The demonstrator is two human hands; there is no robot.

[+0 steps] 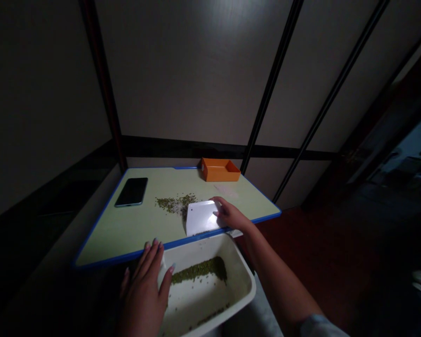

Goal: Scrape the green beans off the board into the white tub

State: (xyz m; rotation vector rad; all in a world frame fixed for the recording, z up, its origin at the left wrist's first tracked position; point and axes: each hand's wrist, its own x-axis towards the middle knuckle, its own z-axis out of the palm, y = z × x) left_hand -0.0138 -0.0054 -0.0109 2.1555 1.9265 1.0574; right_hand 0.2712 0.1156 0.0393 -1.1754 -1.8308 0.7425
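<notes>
My right hand grips a flat white scraper with a small hole near one corner, its fingers and thumb closed on the right side. The scraper stands tilted on the pale green tabletop, close to its front edge. Beyond its left side lies a scattered patch of small green grains. My left hand holds the left rim of a white plastic basin, thumb inside and fingers outside. The basin sits just below the table's front edge. A strip of green grains lies on its floor.
The small table has a blue edge. A black phone lies at its left and an orange open box stands at the back right. Large panels rise directly behind the table. The surroundings are dark.
</notes>
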